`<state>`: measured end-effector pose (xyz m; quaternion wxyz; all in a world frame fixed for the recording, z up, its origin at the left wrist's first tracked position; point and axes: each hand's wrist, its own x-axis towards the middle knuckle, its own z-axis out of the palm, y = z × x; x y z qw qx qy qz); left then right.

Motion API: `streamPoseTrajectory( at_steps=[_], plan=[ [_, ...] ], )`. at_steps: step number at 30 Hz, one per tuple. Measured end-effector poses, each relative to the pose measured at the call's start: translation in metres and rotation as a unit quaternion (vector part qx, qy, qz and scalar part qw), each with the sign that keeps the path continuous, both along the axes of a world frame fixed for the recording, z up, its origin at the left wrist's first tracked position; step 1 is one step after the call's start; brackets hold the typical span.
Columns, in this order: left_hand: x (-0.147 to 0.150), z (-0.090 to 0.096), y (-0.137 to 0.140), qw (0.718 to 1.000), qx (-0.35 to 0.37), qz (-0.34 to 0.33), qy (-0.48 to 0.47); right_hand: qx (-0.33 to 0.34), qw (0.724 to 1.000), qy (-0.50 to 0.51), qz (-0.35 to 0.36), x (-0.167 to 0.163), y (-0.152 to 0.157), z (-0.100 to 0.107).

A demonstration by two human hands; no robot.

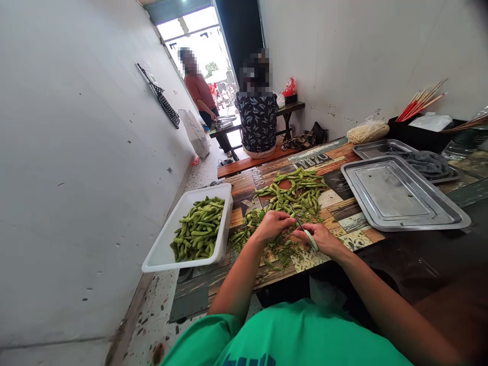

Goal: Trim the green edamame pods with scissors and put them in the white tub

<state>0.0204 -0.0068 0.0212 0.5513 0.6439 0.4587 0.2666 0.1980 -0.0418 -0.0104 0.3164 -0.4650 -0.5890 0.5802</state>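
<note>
My right hand (318, 239) is closed around the pale-handled scissors (311, 241); their blades point away from me, up and to the left. Close by on the left, my left hand (275, 225) is pinched near the blades, on what looks like a green edamame pod mostly hidden by the fingers. Beyond both hands a loose heap of edamame pods (301, 185) spreads over the table. Small green trimmings (284, 254) lie scattered below the hands. To the left, a white plastic tub (160, 259) holds many more pods.
The patterned table (198, 292) also bears a metal tray (404, 193) at right, with a second tray holding a dark cloth (427, 163) behind it. A black box with skewers (419, 104) stands farther back. Two people are near another table by the doorway.
</note>
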Motion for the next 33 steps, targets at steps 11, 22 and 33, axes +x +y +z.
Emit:
streamPoseTrajectory(
  at_steps=[11,22,33],
  plan=[
    [-0.01,0.006,-0.004,0.988,0.093,0.055,0.114,-0.015,1.0,-0.016,0.0,-0.004,0.005,-0.014],
    [-0.121,0.084,-0.015,0.669,0.263,0.557,0.416,-0.097,0.985,0.082,-0.12,0.011,0.007,-0.013],
    [0.043,-0.016,0.063,0.868,0.311,0.066,0.382,-0.098,0.972,0.132,-0.168,0.018,-0.002,-0.006]
  ],
)
